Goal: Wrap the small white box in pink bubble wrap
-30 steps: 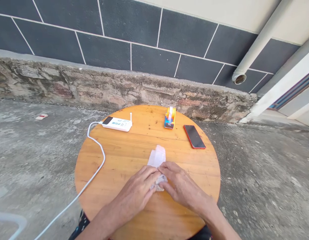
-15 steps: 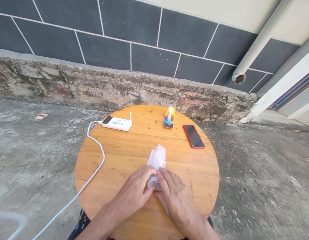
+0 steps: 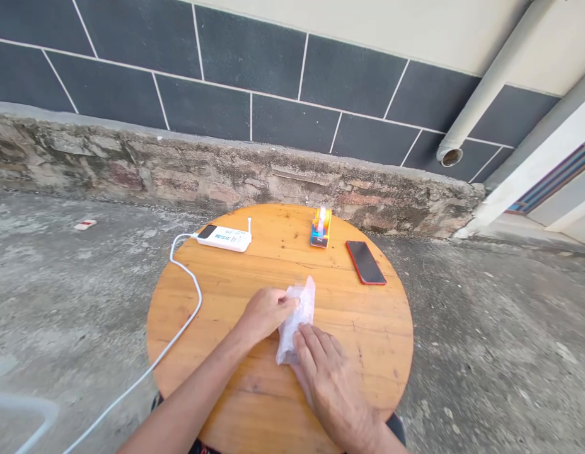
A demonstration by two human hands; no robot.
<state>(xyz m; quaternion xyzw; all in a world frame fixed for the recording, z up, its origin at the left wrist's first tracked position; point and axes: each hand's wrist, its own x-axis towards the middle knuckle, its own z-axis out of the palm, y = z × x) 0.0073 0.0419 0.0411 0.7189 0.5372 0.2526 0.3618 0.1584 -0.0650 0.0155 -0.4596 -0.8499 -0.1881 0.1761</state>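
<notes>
A folded piece of translucent white bubble wrap [image 3: 289, 343] lies on the round wooden table [image 3: 254, 397], close to its middle. My left hand [image 3: 268, 310] pinches the far left part of the wrap between thumb and curled fingers. Over the near right side, my right hand [image 3: 328, 372] presses with its fingers together, and its thumb sits low along the edge. Whether anything is inside the wrap cannot be made out.
Beyond the hands stand a yellow and blue tape dispenser [image 3: 321, 228] and a red-edged phone [image 3: 365, 263]. A white device [image 3: 225, 238] at the far left trails a white cable [image 3: 198, 296] over the table's edge. Behind is a stone-based wall [image 3: 188, 176].
My left hand has moved from the wrap's near end to its far left part. The right hand stays on the near right side. The view has tilted slightly up.
</notes>
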